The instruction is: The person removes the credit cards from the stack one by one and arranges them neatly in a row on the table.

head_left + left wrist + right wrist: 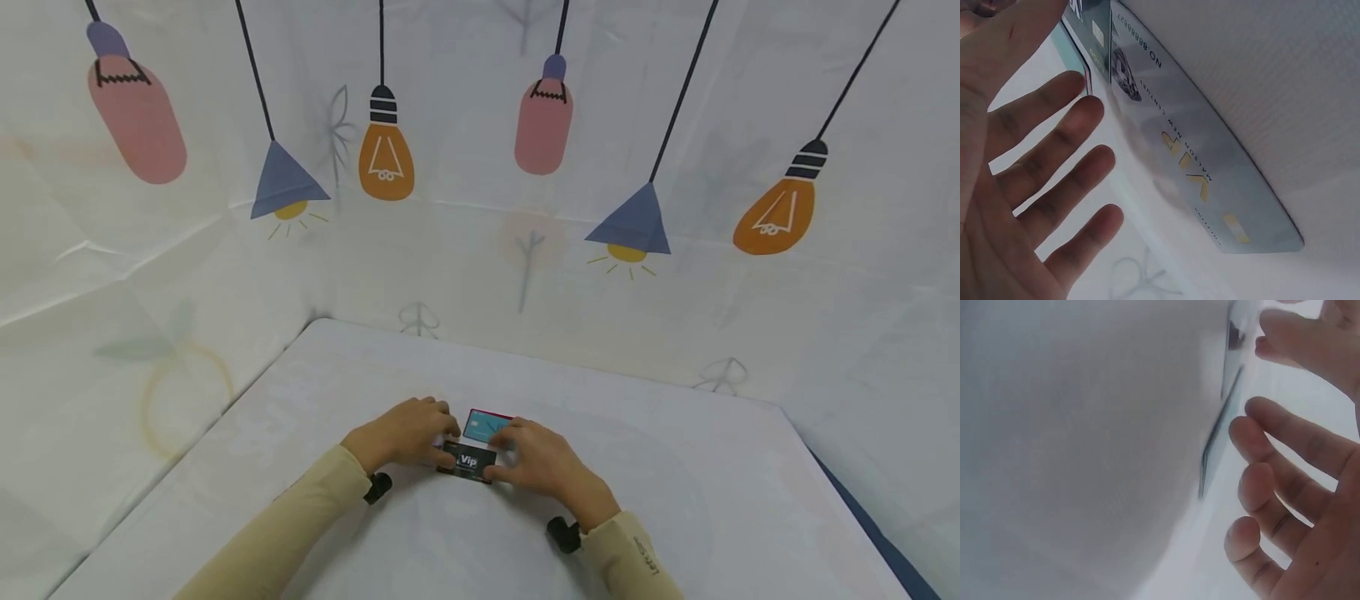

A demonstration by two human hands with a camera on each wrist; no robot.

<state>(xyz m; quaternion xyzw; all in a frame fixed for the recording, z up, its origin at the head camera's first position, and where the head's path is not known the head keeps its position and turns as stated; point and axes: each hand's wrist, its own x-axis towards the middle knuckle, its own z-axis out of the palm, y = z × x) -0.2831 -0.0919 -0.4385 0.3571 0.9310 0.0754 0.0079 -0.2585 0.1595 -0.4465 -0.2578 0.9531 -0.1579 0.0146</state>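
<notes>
Tan sleeves [285, 521] show at the bottom. Below the middle, a black card [468, 461] says "Vip", its long side going left to right. The left hand [405, 433] and right hand [543, 458] have loose fingers, thumbs by its ends. Only the left wrist view shows "MALSON NEW CENTURY" on a slanting silver card [1175, 112].

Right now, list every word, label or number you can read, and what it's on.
"Vip": black card
"VIP": silver card
"NEW CENTURY": silver card; preceding word unclear
"NO.888…": silver card; full number unclear
"VI": blue card; beyond that, covered by right hand
"Let…": right sleeve; rest blurred
Remaining fine print on the cards: too small or blurred.
</notes>
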